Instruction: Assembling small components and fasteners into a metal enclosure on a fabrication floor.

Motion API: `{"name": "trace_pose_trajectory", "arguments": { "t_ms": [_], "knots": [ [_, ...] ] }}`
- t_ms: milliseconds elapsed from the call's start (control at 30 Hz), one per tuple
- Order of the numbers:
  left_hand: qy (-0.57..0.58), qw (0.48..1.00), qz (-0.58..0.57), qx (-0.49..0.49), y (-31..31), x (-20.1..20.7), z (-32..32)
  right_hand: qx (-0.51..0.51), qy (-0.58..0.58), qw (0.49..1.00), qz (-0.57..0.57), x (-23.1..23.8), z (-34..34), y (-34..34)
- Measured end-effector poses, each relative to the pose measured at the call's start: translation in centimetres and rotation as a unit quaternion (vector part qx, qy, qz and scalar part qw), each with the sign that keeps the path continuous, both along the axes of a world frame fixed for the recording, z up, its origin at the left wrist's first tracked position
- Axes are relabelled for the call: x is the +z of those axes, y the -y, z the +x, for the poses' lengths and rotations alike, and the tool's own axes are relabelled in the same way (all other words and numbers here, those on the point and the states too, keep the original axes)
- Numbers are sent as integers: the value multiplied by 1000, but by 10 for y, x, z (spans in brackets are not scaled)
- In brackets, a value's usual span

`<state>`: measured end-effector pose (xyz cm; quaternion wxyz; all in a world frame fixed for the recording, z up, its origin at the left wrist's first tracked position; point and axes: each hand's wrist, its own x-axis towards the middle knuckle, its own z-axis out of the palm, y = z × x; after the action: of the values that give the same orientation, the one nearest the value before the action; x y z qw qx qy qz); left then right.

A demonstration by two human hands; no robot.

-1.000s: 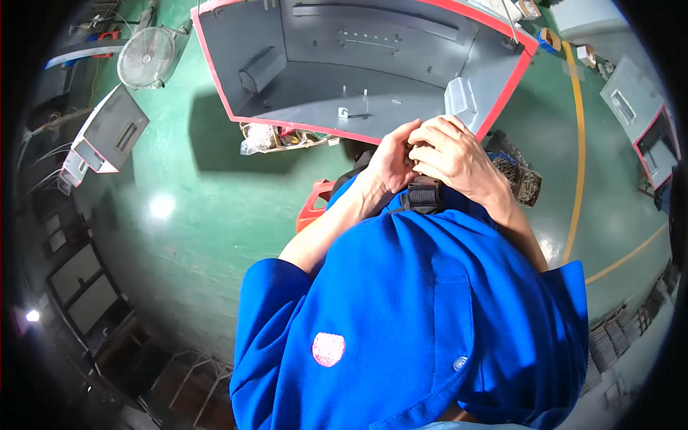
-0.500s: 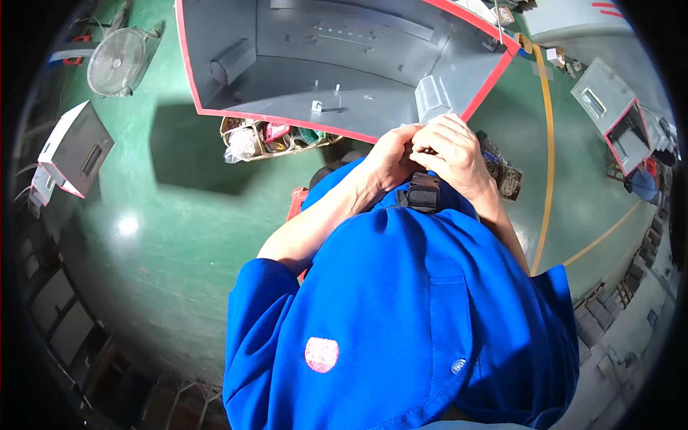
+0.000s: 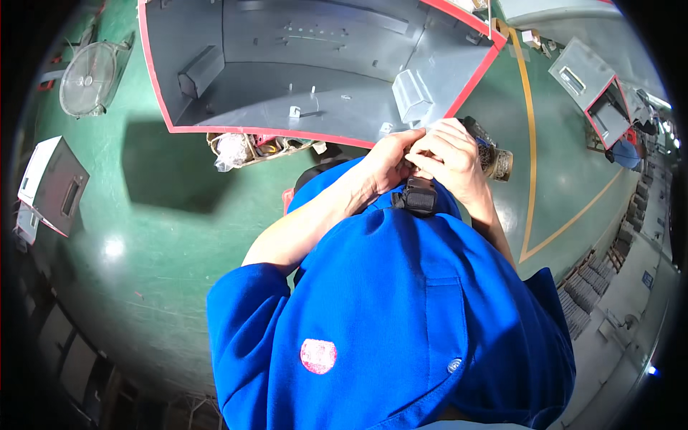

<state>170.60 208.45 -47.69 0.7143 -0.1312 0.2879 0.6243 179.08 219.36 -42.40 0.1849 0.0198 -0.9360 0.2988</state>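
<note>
In front of your chest, just above the black buckle [image 3: 418, 198], your left hand [image 3: 389, 163] and right hand [image 3: 454, 159] meet, fingers curled inward and bunched together. Whether they grip anything can't be told; the knuckles hide it. If something small is pinched there, a slip could drop it against your blue shirt [image 3: 373, 287] or down to the green floor [image 3: 179, 265], where it might be hard to find. Just beyond your fingertips is the near edge of the grey cabinet [image 3: 254, 93], its open side facing you; its red rim could catch a knuckle if you reach in carelessly. Inside, the white block [image 3: 294, 112] could be knocked by a sweeping sleeve. Under the rim, the clear plastic bag [image 3: 233, 150] in the basket [image 3: 287, 151] could snag if you lean in.
</note>
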Motion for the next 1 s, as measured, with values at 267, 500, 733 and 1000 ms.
{"name": "trace_pose_trajectory", "arguments": {
  "t_ms": [267, 500, 733, 1000],
  "knots": [
    [-28, 999, -7, 30, -5, 10, -1, 43, 16, 999, -10, 8, -5, -8],
    [-49, 998, -12, 24, -5, 7, 8, 79, 48, 995, -22, 5, 3, -15],
    [-33, 999, -7, 13, 4, -4, 10, 91, 44, 995, -14, -3, 6, -8],
    [-7, 1000, 3, 19, 2, -12, 15, 92, 18, 995, 14, -7, 12, -4]
  ]
}}
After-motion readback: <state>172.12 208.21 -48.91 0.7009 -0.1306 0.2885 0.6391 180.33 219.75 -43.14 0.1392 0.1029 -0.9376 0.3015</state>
